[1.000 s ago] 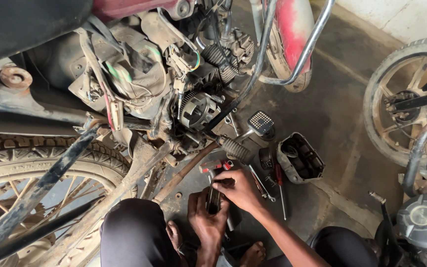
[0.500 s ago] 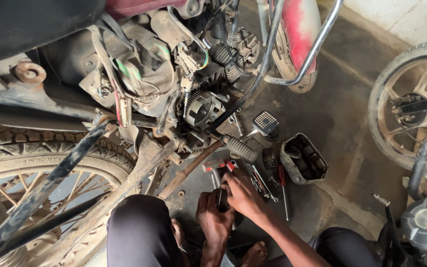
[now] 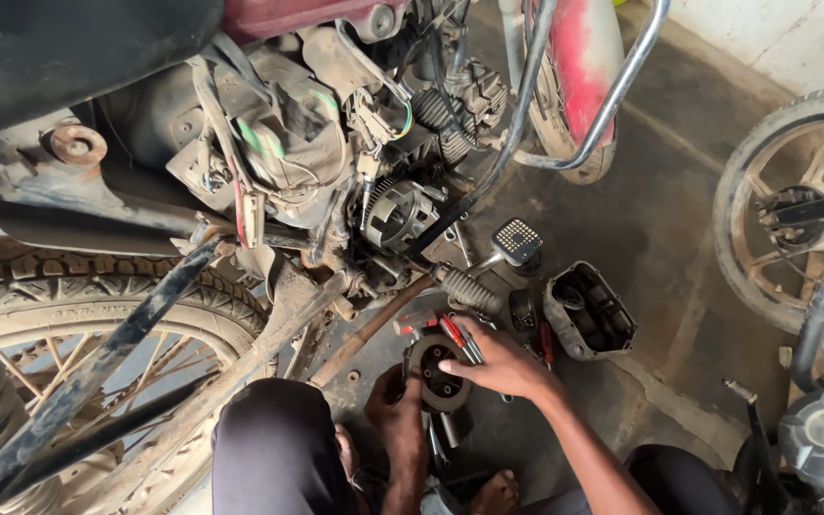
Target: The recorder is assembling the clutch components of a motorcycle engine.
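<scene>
I look down at the open engine side of a motorcycle [image 3: 402, 215] with wires and a round clutch assembly exposed. Low in the head view, my left hand [image 3: 395, 410] grips the underside of a round dark metal part [image 3: 438, 381] with a ring of holes. My right hand [image 3: 500, 362] lies over its top right edge, fingers pressed on it. Red-handled pliers [image 3: 452, 331] lie on the floor just beyond my right fingers. My dark-clad knees frame the hands.
A removed engine cover [image 3: 588, 313] lies on the concrete floor to the right, by a footrest [image 3: 517, 240]. The motorcycle's rear tyre [image 3: 78, 315] fills the left. Another motorcycle's wheel [image 3: 793, 200] stands at the right edge.
The view has shifted and the bike looks closer. My hands, earlier bunched around a thin dark tool, now hold the round metal part between them.
</scene>
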